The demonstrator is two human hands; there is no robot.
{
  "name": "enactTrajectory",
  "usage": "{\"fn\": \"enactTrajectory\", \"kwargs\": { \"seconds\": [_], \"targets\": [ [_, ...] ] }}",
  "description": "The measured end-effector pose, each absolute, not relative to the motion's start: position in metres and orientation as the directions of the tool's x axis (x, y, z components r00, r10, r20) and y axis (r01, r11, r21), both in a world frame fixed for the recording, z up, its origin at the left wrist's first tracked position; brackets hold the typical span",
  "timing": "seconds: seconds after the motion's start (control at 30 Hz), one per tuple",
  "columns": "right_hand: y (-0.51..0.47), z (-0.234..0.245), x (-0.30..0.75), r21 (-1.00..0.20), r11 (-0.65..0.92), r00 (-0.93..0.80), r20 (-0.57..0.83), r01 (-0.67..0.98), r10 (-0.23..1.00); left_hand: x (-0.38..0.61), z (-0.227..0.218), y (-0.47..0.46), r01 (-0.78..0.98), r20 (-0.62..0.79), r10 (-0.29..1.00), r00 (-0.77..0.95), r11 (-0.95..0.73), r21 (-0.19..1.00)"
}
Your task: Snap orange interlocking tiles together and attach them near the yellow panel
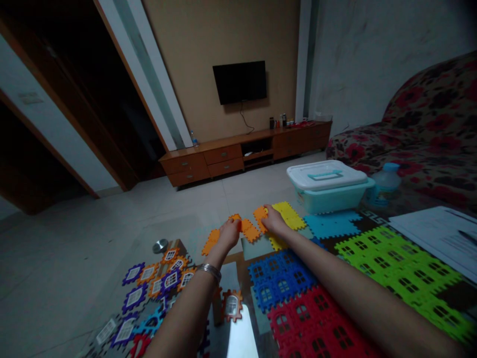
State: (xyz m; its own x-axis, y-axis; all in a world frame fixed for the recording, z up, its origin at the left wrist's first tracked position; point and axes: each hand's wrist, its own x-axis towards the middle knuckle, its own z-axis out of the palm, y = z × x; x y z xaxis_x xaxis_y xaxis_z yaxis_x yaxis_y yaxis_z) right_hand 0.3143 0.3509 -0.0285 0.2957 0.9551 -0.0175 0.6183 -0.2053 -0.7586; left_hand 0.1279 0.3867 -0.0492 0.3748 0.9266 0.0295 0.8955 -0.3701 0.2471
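Note:
My left hand [228, 233], with a metal bracelet on its wrist, is closed over small orange puzzle tiles [249, 229] at the far edge of a glass table. My right hand [274, 221] reaches just to the right of it, fingers curled on another orange tile [260, 215] that sits beside a yellow tile [288, 215]. A further orange tile [210, 242] lies left of the left hand. Blue tiles [279, 278], red tiles [316, 323] and green tiles [395, 258] with window cut-outs lie flat below my right forearm.
A teal lidded plastic box [328, 186] and a water bottle [385, 184] stand behind the tiles. Several small window pieces [156, 286] are scattered at the left. White papers [439, 233] lie at the right. A floral sofa [421, 129], a wooden TV cabinet [246, 154] and tiled floor surround the table.

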Motion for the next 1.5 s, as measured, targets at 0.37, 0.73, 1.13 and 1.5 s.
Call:
{"fn": "enactTrajectory", "kwargs": {
  "seconds": [0.37,0.73,1.13,1.5],
  "targets": [
    [0.35,-0.044,0.268,-0.787,-0.127,0.191,-0.012,0.604,0.982,0.092,-0.033,0.369,0.899,0.09,0.926,0.367,-0.378,0.223],
    [0.35,-0.055,0.259,-0.699,-0.147,0.161,-0.046,0.7,0.986,0.103,-0.046,0.336,0.762,0.135,0.829,0.542,-0.553,0.337],
    [0.344,-0.054,0.263,-0.526,0.01,-0.008,0.007,0.851,1.0,0.101,-0.057,0.34,0.719,0.125,0.796,0.592,-0.591,0.366],
    [0.334,-0.038,0.267,-0.349,0.134,-0.15,-0.019,0.927,0.988,0.103,-0.057,0.337,0.658,0.141,0.767,0.626,-0.617,0.431]
  ]
}}
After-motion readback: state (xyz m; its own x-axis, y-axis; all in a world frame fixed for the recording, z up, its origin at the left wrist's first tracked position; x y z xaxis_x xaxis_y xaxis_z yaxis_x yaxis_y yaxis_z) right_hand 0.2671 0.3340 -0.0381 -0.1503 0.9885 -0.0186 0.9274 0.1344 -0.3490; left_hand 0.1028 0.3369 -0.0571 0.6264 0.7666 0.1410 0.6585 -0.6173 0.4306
